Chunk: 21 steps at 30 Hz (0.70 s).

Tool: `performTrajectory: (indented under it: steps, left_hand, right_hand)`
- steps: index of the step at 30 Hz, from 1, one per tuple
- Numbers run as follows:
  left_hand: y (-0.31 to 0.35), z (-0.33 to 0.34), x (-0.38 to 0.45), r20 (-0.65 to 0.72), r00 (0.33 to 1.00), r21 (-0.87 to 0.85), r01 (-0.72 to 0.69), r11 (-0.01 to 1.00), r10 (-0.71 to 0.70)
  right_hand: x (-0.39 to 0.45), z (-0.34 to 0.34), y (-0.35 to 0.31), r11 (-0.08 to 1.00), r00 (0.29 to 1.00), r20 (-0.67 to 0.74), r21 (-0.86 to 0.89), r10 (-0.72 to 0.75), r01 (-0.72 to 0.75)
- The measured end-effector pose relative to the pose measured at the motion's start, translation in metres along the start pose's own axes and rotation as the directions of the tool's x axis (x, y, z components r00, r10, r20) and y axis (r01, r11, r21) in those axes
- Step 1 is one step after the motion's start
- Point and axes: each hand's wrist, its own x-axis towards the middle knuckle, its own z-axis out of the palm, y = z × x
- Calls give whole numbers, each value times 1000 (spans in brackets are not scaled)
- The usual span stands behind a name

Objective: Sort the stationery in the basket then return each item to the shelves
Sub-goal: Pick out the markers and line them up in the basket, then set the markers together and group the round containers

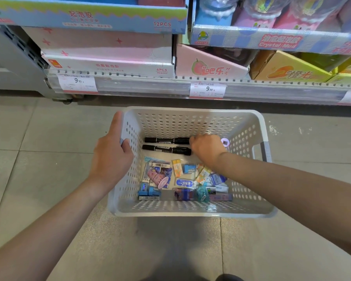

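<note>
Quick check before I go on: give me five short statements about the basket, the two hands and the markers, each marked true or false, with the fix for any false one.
1. The left hand grips the rim of the basket. True.
2. The basket stands on a shelf. False: it sits on the tiled floor in front of the shelf.
3. Two black markers lie side by side at the far end of the basket. True.
4. The right hand is outside the basket. False: it reaches inside, at the markers' right ends; its grip is hidden.
5. The small packets are piled at the far end. False: they lie at the near end.
</note>
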Motion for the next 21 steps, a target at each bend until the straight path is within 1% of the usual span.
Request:
performTrajectory:
  steps: [1,4,7,10,13,17,19,21]
  left_hand:
    - [0,0,0,0,1000,2,0,1000,0]
    - [1,-1,0,4,1000,0,8,1000,-8]
    - [3,-1,-1,4,1000,-2,16,1000,-16]
    - [2,-2,-1,-5,1000,8,14,1000,-14]
    - [4,-2,-2,-6,1000,6,19,1000,-19]
    - [4,-2,-1,-2,998,-58,58,997,-58]
    - [4,-2,-2,-4,998,-61,61,996,-61]
    - [4,-2,-2,-6,998,-47,55,997,-55]
  right_hand:
    - [1,-2,0,999,1000,9,-34,-13,13]
    - [-1,-1,1,997,997,70,-72,34,-29]
    - [-5,2,-1,997,990,114,-18,80,-78]
    - [-9,9,1,1000,995,104,12,-9,8]
    - [-11,16,11,994,985,154,97,-73,59]
    - [-10,13,16,953,970,232,303,-75,1]
    - [-9,13,17,940,952,289,342,-98,-7]
    - [-8,16,15,939,929,343,345,-137,11]
